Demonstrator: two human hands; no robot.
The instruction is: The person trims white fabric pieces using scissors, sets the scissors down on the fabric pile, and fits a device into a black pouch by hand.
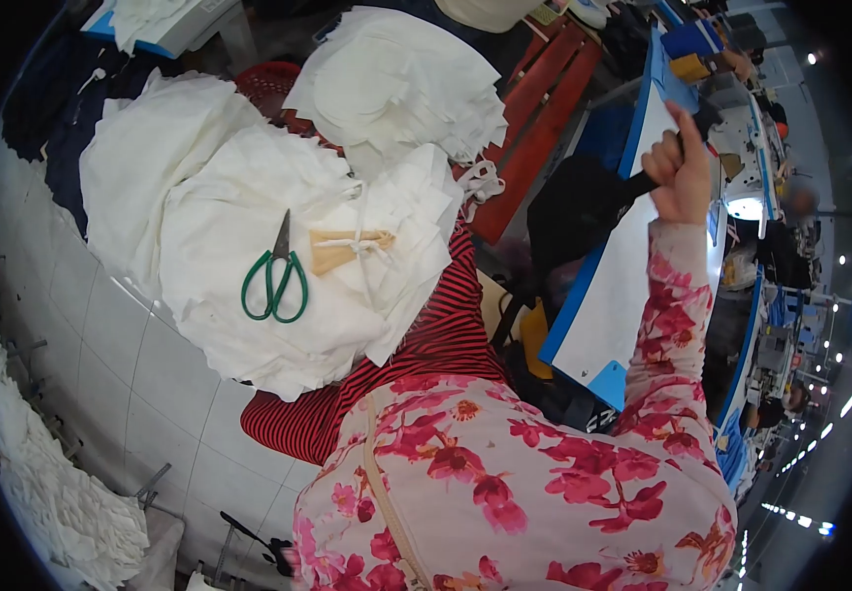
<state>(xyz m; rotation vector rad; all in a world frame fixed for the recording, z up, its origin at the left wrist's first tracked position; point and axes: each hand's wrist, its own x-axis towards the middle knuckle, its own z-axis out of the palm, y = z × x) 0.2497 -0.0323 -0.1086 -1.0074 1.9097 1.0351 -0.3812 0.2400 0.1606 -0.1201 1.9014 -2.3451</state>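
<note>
My right hand is raised at the right, over the white worktable. Its fingers are curled around the narrow end of a black cloth item, whose exact kind I cannot make out. My left hand is out of view. Across my lap lie stacks of white fabric pieces. Green-handled scissors rest on them with the blades pointing away from me. Beside the scissors is a small beige bundle, with a white strip tied around it and the stack.
The blue-edged white table stands to my right. A red slatted bench and a red basket are ahead. More white fabric is heaped at the left, above the tiled floor. Other workstations line the far right.
</note>
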